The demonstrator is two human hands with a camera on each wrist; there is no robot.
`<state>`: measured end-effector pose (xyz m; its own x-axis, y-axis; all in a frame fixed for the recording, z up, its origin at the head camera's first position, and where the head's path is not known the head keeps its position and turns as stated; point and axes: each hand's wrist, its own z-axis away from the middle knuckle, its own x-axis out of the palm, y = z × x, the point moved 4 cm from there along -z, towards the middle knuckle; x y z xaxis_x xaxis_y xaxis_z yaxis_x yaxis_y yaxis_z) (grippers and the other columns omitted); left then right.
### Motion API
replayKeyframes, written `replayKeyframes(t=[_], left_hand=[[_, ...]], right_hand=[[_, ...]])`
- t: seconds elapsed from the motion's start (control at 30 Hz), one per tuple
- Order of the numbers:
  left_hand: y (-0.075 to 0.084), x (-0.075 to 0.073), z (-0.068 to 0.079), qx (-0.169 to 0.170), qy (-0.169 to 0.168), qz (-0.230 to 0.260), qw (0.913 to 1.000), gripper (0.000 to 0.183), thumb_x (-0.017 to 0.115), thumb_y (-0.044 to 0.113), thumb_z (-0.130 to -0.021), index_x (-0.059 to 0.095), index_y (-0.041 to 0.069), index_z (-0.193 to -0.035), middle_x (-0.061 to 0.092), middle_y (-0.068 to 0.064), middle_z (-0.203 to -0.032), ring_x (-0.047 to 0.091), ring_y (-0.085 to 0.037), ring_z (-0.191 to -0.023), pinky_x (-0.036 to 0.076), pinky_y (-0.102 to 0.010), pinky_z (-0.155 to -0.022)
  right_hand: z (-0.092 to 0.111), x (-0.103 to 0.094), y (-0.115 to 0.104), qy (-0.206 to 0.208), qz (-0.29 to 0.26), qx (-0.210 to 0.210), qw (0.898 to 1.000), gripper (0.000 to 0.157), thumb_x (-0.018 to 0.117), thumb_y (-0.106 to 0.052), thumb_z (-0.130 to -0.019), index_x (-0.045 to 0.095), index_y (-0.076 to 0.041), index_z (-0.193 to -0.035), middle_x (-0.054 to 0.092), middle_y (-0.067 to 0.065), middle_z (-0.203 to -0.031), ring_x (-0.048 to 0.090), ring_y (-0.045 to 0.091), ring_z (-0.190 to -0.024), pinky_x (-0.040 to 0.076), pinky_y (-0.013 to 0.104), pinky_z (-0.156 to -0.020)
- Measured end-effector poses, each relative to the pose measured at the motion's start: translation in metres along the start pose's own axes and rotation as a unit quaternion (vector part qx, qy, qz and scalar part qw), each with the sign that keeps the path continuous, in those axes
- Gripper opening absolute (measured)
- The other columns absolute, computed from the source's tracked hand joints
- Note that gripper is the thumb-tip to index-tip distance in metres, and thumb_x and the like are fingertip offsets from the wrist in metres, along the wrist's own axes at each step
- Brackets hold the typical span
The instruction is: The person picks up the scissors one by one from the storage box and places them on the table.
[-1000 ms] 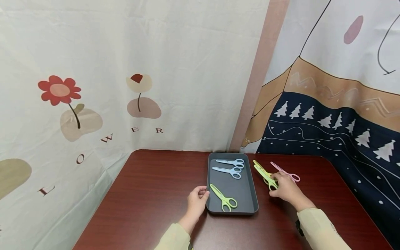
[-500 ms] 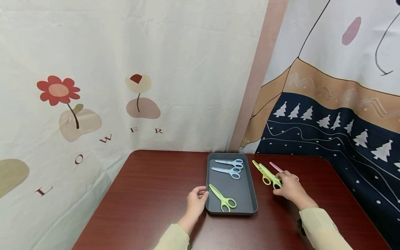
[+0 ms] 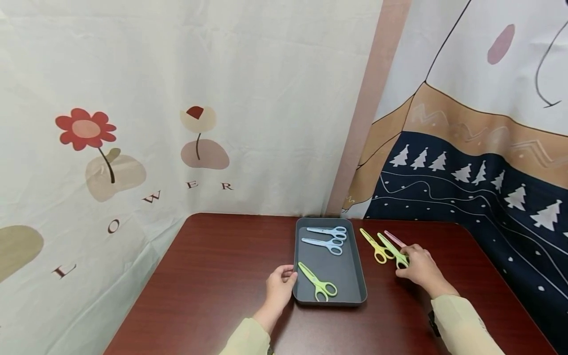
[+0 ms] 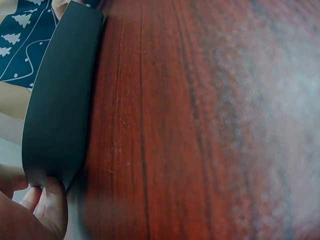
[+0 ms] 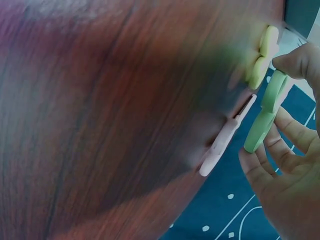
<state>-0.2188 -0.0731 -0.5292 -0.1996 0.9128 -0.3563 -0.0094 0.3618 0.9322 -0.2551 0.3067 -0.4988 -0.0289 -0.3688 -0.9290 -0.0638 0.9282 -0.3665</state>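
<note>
My right hand [image 3: 421, 270] pinches a pair of green scissors [image 3: 393, 245] by the handles. In the right wrist view those green handles [image 5: 265, 112] sit between thumb and fingertips, held off the tabletop. Pink scissors [image 3: 394, 238] lie just behind, their handles mostly covered by the hand in the head view. Yellow scissors [image 3: 375, 245] rest to the left of the held pair. My left hand [image 3: 279, 288] grips the left edge of a dark grey tray [image 3: 328, 302], fingers against its outer wall. Inside the tray lie two blue scissors [image 3: 327, 231] and another green pair [image 3: 316, 281].
A dark red wooden table [image 3: 213, 286] carries everything. Behind it hangs a pale curtain [image 3: 275, 98] with printed flowers and letters, and on the right a navy patterned cloth [image 3: 443, 192] reaches the table's edge.
My right hand has moved rightward with the green scissors, away from the yellow pair, which now shows fully. My left hand and the tray have stayed put.
</note>
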Motion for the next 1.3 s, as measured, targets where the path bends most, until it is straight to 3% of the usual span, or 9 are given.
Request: replayKeyframes(t=[0.67, 0.93, 1.3], left_hand=[[0.004, 0.000, 0.002, -0.003, -0.001, 0.004, 1.0000, 0.017, 0.068, 0.004, -0.084, 0.067, -0.001, -0.101, 0.067, -0.008, -0.086, 0.062, -0.016, -0.076, 0.050, -0.022, -0.064], [0.003, -0.001, 0.001, 0.001, -0.001, -0.001, 1.0000, 0.017, 0.068, 0.005, -0.084, 0.068, 0.001, -0.101, 0.068, -0.008, -0.087, 0.063, -0.016, -0.077, 0.051, -0.023, -0.064], [0.002, 0.000, 0.000, -0.004, -0.004, 0.000, 1.0000, 0.018, 0.068, 0.006, -0.084, 0.067, 0.000, -0.101, 0.068, -0.009, -0.087, 0.064, -0.017, -0.078, 0.051, -0.024, -0.066]], right_hand=[[-0.001, -0.007, 0.014, 0.003, 0.002, 0.018, 1.000, 0.063, 0.078, -0.021, -0.069, 0.054, 0.011, -0.118, 0.047, 0.032, -0.118, 0.044, 0.043, -0.099, 0.043, 0.053, -0.079], [-0.004, -0.013, 0.022, 0.013, 0.002, 0.022, 1.000, 0.059, 0.078, -0.020, -0.068, 0.056, 0.011, -0.113, 0.048, 0.032, -0.113, 0.043, 0.041, -0.092, 0.043, 0.048, -0.072], [0.000, -0.022, 0.042, 0.022, 0.008, 0.034, 0.999, 0.056, 0.077, -0.020, -0.067, 0.056, 0.012, -0.108, 0.048, 0.032, -0.107, 0.042, 0.043, -0.089, 0.042, 0.051, -0.072]])
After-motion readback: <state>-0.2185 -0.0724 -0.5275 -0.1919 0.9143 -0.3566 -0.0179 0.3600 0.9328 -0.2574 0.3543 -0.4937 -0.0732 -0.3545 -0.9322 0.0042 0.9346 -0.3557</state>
